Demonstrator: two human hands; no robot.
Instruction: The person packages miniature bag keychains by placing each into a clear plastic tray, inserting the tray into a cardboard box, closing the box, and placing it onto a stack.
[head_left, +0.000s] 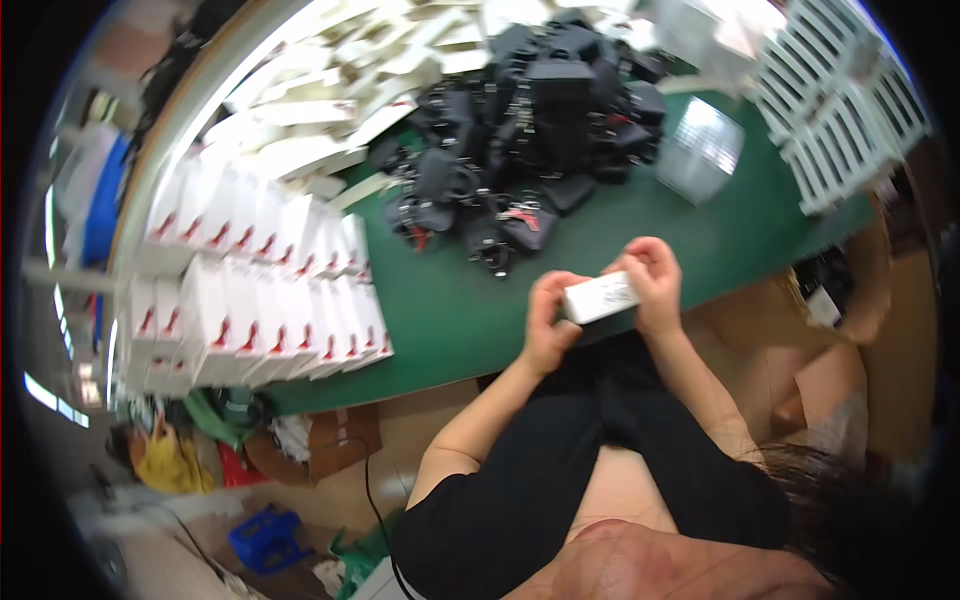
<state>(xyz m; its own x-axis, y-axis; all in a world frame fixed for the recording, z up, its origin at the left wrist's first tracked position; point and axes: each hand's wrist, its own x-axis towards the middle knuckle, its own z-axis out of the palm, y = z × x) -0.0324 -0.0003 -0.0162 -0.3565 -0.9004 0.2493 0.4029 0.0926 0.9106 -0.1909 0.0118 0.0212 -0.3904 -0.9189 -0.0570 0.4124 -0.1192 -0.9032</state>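
Observation:
A small white box [602, 298] with dark print on its facing side is held level near the front edge of the green table. My left hand [549, 318] grips its left end, thumb and fingers closed round it. At the other end, my right hand [652, 283] pinches the box, with the fingertips bent over the far corner. Whether the box's far flap stands up cannot be made out. Beyond my hands lies a heap of black pouches [560, 110] with metal clips and rings, a few showing red parts.
Rows of white boxes with red marks [225, 310] stand on the left of the green table [450, 330]. Many loose white cartons [300, 110] pile up at the back. A clear plastic tray [702, 150] lies right of the pouches, beside a grey slatted crate [840, 120]. An open cardboard box [870, 300] stands at right.

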